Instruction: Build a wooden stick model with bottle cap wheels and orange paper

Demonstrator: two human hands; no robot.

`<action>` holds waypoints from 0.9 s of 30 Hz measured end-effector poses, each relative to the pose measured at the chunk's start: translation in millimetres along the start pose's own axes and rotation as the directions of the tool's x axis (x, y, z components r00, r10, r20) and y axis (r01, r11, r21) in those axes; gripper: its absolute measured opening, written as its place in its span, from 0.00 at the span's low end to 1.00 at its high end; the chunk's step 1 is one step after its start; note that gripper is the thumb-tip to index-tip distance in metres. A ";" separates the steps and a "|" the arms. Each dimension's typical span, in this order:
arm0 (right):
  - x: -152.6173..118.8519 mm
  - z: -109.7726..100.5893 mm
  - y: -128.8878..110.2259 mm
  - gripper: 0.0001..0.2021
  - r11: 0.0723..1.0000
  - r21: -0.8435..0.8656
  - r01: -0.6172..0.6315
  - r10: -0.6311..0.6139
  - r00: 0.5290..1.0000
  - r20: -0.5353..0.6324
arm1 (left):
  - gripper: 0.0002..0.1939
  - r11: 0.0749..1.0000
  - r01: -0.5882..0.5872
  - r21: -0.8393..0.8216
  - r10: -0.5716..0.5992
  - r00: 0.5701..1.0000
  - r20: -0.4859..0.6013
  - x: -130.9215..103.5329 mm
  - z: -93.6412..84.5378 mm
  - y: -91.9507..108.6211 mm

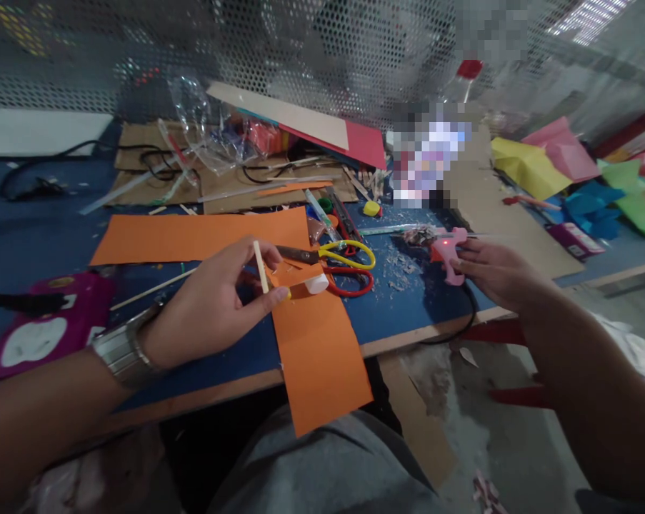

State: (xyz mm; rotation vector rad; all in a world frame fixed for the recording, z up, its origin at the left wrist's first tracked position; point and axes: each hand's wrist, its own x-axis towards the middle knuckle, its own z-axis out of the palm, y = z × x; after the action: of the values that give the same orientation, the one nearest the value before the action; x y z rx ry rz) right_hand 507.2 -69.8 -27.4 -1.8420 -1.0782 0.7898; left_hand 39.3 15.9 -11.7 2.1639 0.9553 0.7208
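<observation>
My left hand [220,296], with a metal watch at the wrist, pinches a small piece made of pale wooden sticks [261,268]. A white cylinder [317,284] sits at its far end, and a bit of yellow shows by my thumb. Below it an orange paper strip [322,350] hangs over the table edge. My right hand [488,271] has its fingers at the handle of a pink glue gun [447,253] with a small red light lit. Scissors [348,268] with one yellow and one red handle lie between my hands.
Another orange sheet [198,235] lies behind my left hand. A purple power socket box [43,328] stands at left. Cardboard [215,182], plastic wrap and card sheets fill the back. Coloured papers [536,164] are at right. A cable runs from the glue gun over the table edge [408,339].
</observation>
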 end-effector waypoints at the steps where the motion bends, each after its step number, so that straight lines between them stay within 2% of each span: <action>1: 0.8 -4.0 0.2 0.21 0.997 -0.076 0.012 -0.014 0.999 -0.033 | 0.15 1.000 0.008 -0.009 -0.008 1.000 -0.004 -0.2 -0.3 0.7; 5: -8.3 -14.1 -13.7 0.11 0.918 -0.389 0.078 -0.137 0.983 -0.125 | 0.13 1.000 -0.014 -0.027 0.014 1.000 0.001 -1.0 -1.1 0.4; 8: -26.2 3.4 -41.2 0.07 0.836 -0.501 0.225 -0.301 0.951 -0.075 | 0.13 0.999 -0.035 -0.013 0.035 0.999 0.020 -1.2 -1.4 -0.5; 9: -32.2 15.8 -52.7 0.07 0.791 -0.510 0.338 -0.398 0.918 -0.008 | 0.13 0.999 -0.038 -0.007 0.038 0.999 0.025 -1.3 -1.5 -0.6; 10: -37.4 30.8 -64.6 0.06 0.673 -0.492 0.552 -0.559 0.816 0.149 | 0.14 0.999 -0.041 -0.003 0.041 0.999 0.028 -1.4 -1.7 -0.5; 11: -41.3 47.7 -76.6 0.06 0.534 -0.428 0.729 -0.680 0.671 0.295 | 0.15 0.999 -0.042 0.001 0.042 0.999 0.033 -1.5 -1.9 -0.4; 13: -43.6 83.6 -98.5 0.07 0.292 -0.246 0.924 -0.790 0.378 0.482 | 0.14 1.000 -0.030 0.004 0.029 0.998 0.048 -1.9 -2.5 -0.1; 15: -38.5 116.9 -114.7 0.09 0.186 -0.115 0.976 -0.800 0.218 0.559 | 0.13 1.000 -0.009 -0.004 0.009 0.998 0.067 -2.2 -3.3 0.3; 18: -23.8 152.9 -126.4 0.09 0.094 0.060 0.994 -0.806 0.041 0.590 | 0.12 1.000 0.009 -0.019 -0.007 0.997 0.076 -2.8 -4.2 0.5; 19: -19.3 160.6 -127.6 0.08 0.075 0.112 0.991 -0.808 -0.005 0.589 | 0.13 1.000 0.009 -0.021 -0.007 0.997 0.076 -3.0 -4.3 0.5; 21: -12.9 170.6 -127.6 0.07 0.064 0.184 0.981 -0.806 -0.058 0.589 | 0.15 1.000 0.010 -0.014 -0.009 0.997 0.082 -3.6 -4.4 0.4; 22: -11.2 173.4 -127.0 0.06 0.069 0.206 0.976 -0.802 -0.069 0.594 | 0.16 1.000 0.011 -0.011 -0.010 0.996 0.089 -3.9 -4.3 0.3; 27: -10.4 177.9 -121.9 0.08 0.089 0.246 0.965 -0.798 -0.079 0.597 | 0.20 0.999 0.036 -0.010 -0.035 0.994 0.106 -4.9 -4.1 1.0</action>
State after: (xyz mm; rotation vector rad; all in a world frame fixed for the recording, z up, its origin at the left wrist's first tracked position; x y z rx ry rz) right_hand 311.4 16.3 1.9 -0.4327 -2.5737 0.2965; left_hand 34.0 13.0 -9.4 2.1465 0.9293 0.5876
